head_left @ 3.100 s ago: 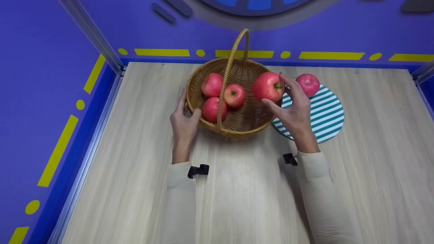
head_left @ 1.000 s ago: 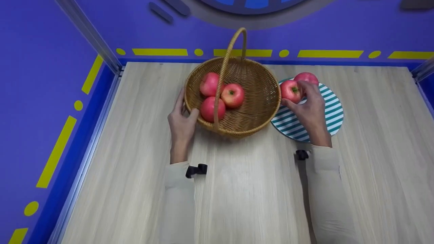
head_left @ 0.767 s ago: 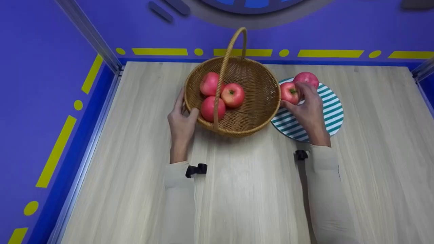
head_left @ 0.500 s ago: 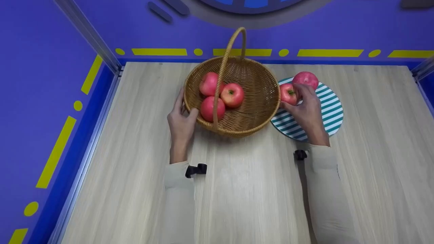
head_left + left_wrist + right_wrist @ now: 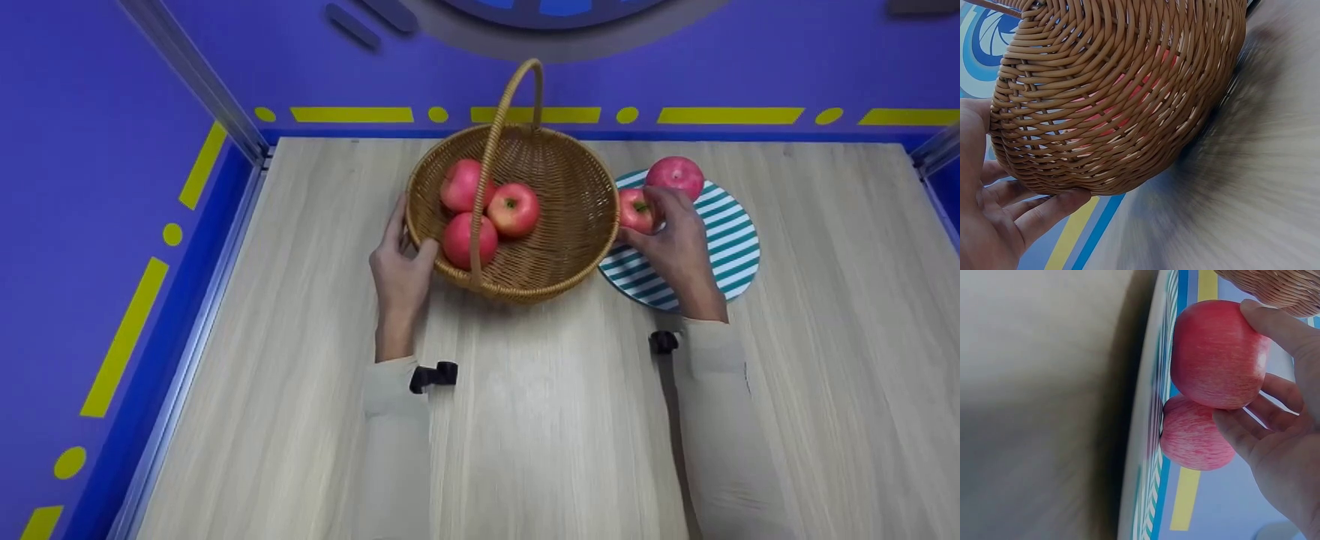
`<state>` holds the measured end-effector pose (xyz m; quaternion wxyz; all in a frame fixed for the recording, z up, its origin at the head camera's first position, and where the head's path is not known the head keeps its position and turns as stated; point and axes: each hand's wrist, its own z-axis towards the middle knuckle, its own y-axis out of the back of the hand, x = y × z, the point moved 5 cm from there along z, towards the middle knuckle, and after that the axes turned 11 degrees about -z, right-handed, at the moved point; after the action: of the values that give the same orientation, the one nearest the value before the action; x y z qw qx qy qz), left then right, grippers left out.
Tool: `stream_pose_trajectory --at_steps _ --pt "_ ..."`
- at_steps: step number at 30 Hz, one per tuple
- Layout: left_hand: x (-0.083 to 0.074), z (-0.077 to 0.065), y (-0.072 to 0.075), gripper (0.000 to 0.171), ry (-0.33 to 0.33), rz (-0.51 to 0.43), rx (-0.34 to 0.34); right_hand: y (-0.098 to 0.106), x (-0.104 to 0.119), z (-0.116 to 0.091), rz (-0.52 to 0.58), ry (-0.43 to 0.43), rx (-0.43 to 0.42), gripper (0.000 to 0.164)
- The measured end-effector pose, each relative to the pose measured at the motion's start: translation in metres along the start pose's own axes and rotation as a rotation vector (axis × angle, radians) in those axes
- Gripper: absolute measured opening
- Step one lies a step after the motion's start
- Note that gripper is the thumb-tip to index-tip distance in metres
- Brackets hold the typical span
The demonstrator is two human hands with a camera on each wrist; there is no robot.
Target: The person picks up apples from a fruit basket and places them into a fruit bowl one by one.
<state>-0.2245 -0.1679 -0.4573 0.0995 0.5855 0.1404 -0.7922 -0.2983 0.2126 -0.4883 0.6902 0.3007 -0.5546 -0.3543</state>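
My left hand (image 5: pixel 403 279) holds the left side of a brown wicker basket (image 5: pixel 566 255) with an arched handle, its thumb up at the rim. In the left wrist view, the fingers (image 5: pixel 1053 214) lie along the weave. Three red apples (image 5: pixel 514 210) sit together in the left part of the basket. Right of it, my right hand (image 5: pixel 679 244) pinches a red apple (image 5: pixel 1219 354) between thumb and fingers, low over a round plate (image 5: pixel 731 255) striped green and white. Another pinkish apple (image 5: pixel 676 174) rests on the plate's far edge, just behind the held one.
The basket's right rim overlaps the plate's left edge in the head view. A blue wall (image 5: pixel 750 67) with yellow dashes stands behind the wooden table (image 5: pixel 540 420). Another blue wall (image 5: pixel 67 187) and a metal rail (image 5: pixel 176 382) run along the left.
The right hand has brought the apple from over the basket rightward and down to the plate, then shifted slightly left and nearer. The left hand has stayed on the basket.
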Motion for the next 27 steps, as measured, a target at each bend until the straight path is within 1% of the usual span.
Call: stream_pose_trajectory --at_steps 5,7,11,15,20,27 --pt "0.021 0.005 0.005 0.072 0.003 0.014 -0.013 0.000 0.001 0.001 -0.001 0.015 0.001 0.073" --pt "0.025 0.006 0.006 0.073 0.001 0.023 -0.011 0.000 0.000 0.001 0.002 0.020 0.000 0.072" --pt "0.027 0.007 0.007 0.073 -0.006 0.028 -0.003 -0.001 0.000 0.001 0.006 0.023 0.001 0.072" --pt "0.026 0.006 0.007 0.074 0.005 0.032 0.000 -0.001 -0.001 0.001 0.008 0.009 0.013 0.072" --pt "0.026 0.006 0.006 0.074 0.009 0.047 0.001 -0.002 -0.003 0.000 0.016 -0.018 0.039 0.072" --pt "0.027 0.006 0.007 0.074 0.006 0.050 0.004 -0.001 -0.002 -0.001 0.034 -0.021 0.087 0.072"
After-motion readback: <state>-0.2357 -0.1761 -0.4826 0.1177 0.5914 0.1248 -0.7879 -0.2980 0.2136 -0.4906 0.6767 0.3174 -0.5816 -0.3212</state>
